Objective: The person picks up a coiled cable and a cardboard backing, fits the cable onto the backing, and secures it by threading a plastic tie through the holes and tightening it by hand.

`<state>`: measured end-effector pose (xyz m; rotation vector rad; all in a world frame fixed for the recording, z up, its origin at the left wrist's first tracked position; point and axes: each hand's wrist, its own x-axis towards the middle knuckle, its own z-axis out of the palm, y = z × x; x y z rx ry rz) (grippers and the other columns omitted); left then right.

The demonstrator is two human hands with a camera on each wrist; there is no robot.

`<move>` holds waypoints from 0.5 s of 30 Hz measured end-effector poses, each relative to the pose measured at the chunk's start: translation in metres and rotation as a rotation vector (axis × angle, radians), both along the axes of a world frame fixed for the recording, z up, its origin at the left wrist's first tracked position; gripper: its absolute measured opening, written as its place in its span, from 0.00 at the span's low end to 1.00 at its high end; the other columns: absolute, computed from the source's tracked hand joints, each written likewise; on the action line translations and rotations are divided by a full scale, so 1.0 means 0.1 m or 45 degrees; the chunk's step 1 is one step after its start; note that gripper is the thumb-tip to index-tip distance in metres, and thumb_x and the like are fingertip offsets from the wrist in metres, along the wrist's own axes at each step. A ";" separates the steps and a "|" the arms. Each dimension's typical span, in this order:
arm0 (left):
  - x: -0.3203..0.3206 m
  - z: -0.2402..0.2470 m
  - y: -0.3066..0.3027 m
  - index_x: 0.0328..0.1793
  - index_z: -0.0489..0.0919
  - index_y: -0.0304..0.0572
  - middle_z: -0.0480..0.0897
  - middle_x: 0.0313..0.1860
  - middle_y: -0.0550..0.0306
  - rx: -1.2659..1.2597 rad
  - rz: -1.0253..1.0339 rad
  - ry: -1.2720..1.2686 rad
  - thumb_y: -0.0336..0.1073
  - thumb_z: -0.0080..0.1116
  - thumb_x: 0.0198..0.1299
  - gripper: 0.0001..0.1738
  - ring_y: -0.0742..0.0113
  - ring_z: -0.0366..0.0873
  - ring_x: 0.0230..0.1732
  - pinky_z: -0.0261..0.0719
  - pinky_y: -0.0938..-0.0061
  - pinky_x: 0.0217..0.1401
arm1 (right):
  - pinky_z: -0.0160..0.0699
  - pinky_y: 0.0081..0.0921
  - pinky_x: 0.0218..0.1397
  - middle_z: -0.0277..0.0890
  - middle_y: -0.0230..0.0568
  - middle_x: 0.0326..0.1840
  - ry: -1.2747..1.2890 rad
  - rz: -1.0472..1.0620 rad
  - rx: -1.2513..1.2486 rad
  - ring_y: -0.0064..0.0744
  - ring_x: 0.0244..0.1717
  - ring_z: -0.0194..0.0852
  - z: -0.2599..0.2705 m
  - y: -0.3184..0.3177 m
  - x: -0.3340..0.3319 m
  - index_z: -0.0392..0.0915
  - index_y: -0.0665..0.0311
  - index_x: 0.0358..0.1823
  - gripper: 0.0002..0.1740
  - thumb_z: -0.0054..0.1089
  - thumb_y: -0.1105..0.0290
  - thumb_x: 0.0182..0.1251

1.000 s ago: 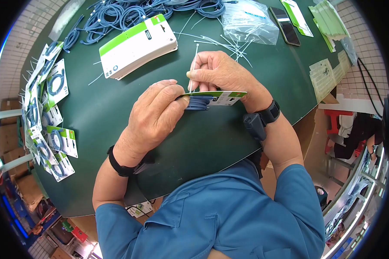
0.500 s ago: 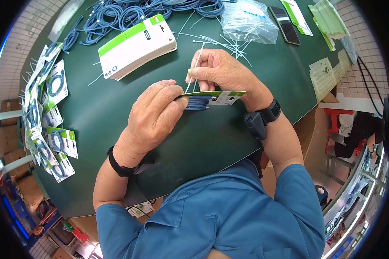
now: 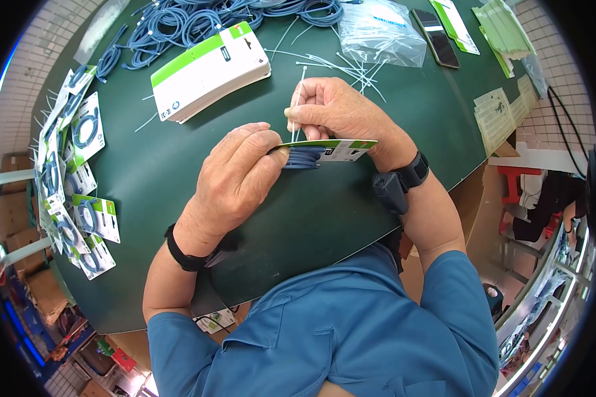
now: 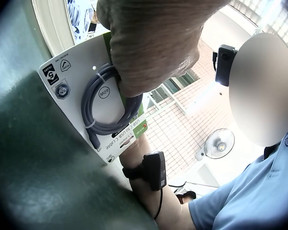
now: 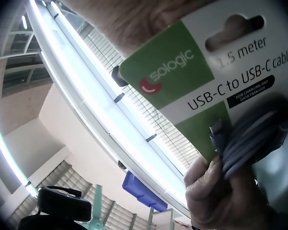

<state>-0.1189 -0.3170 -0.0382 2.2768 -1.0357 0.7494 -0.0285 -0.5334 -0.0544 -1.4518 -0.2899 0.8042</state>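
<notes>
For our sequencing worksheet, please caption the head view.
Left hand holds a cable on its card; right hand pinches a tie behind it.

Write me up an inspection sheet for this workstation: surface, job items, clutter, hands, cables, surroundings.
Surface: dark green tabletop.
Job items: printed card bearing a coiled blue cable; white zip tie upright behind the card.
Clutter: stack of cards, loose zip ties, bag of ties, phone.
Hands: left hand holds the card; right hand pinches the tie.
Cables: looped pile of blue cables at the far edge; carded cables at left.
Surroundings: another person at right; fan.
</notes>
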 end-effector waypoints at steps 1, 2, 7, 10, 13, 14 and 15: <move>0.00 0.00 0.00 0.40 0.82 0.34 0.82 0.42 0.49 0.002 0.000 0.004 0.24 0.72 0.51 0.11 0.49 0.87 0.48 0.90 0.59 0.55 | 0.74 0.10 0.26 0.85 0.32 0.34 0.004 0.016 -0.002 0.10 0.25 0.77 0.00 0.00 0.00 0.80 0.65 0.41 0.08 0.67 0.69 0.78; 0.00 0.00 0.00 0.40 0.82 0.34 0.82 0.42 0.49 0.004 -0.001 0.007 0.24 0.72 0.51 0.11 0.49 0.87 0.48 0.90 0.59 0.55 | 0.74 0.10 0.26 0.85 0.32 0.34 0.004 0.016 -0.001 0.10 0.25 0.77 -0.01 0.00 0.00 0.80 0.65 0.41 0.08 0.67 0.69 0.78; 0.00 0.00 0.00 0.40 0.82 0.34 0.82 0.42 0.49 0.001 -0.002 0.002 0.24 0.72 0.51 0.11 0.49 0.87 0.48 0.90 0.59 0.55 | 0.74 0.11 0.27 0.84 0.31 0.34 -0.010 0.048 -0.009 0.11 0.26 0.77 -0.05 0.03 -0.01 0.80 0.65 0.41 0.08 0.67 0.69 0.77; 0.00 0.00 0.00 0.40 0.82 0.34 0.83 0.43 0.49 -0.002 -0.005 0.001 0.24 0.72 0.51 0.11 0.49 0.87 0.48 0.90 0.59 0.54 | 0.74 0.11 0.27 0.84 0.31 0.33 -0.026 0.061 -0.001 0.11 0.26 0.77 -0.05 0.04 -0.02 0.80 0.65 0.41 0.08 0.68 0.69 0.77; 0.00 0.00 0.00 0.40 0.82 0.34 0.83 0.43 0.49 0.000 -0.002 0.001 0.24 0.71 0.51 0.11 0.49 0.87 0.49 0.90 0.59 0.54 | 0.75 0.11 0.27 0.84 0.31 0.33 -0.044 0.029 -0.028 0.11 0.26 0.77 -0.03 0.04 -0.02 0.80 0.65 0.41 0.08 0.68 0.69 0.77; -0.01 0.00 0.00 0.40 0.82 0.34 0.83 0.43 0.49 0.001 -0.001 0.001 0.24 0.71 0.51 0.11 0.49 0.87 0.49 0.90 0.59 0.54 | 0.75 0.11 0.27 0.84 0.31 0.33 -0.045 0.030 -0.028 0.11 0.26 0.77 -0.03 0.04 -0.02 0.80 0.65 0.41 0.08 0.68 0.69 0.77; 0.00 0.01 0.00 0.40 0.82 0.34 0.83 0.43 0.49 0.001 -0.001 0.000 0.24 0.71 0.51 0.11 0.49 0.87 0.49 0.90 0.59 0.54 | 0.75 0.11 0.27 0.84 0.31 0.33 -0.053 0.022 -0.043 0.11 0.26 0.77 -0.03 0.04 -0.02 0.80 0.65 0.41 0.08 0.68 0.69 0.77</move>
